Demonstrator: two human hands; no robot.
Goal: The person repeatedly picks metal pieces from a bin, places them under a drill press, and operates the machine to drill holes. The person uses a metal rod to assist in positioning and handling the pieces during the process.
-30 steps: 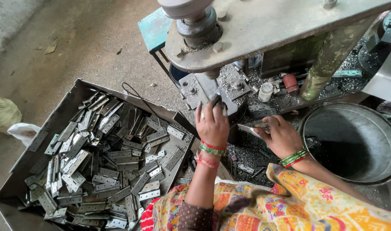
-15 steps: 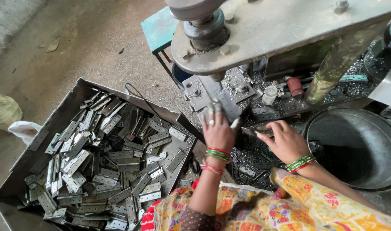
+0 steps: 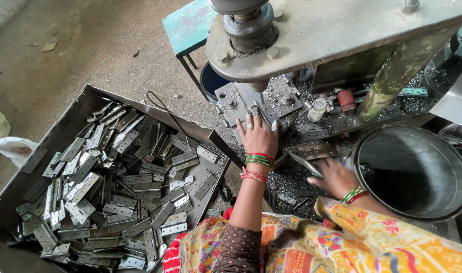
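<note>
My left hand (image 3: pixel 258 136) rests palm down on the press bed (image 3: pixel 241 101), its fingers over a flat metal piece under the press ram (image 3: pixel 243 20). Whether the fingers grip that piece is hidden. My right hand (image 3: pixel 332 176) is lower and to the right, above the metal shavings, and holds a flat metal hinge plate (image 3: pixel 302 163) by one end. Both wrists wear green and red bangles.
A big metal tray (image 3: pixel 69 126) at the left holds several loose hinge plates (image 3: pixel 120 187). A round steel tub (image 3: pixel 413 172) stands at the right. A teal stool (image 3: pixel 188 25) is behind the press. Shavings and small parts litter the bed.
My left hand has stayed at the press bed, sliding slightly down. My right hand has moved down and back toward me with the hinge plate.
</note>
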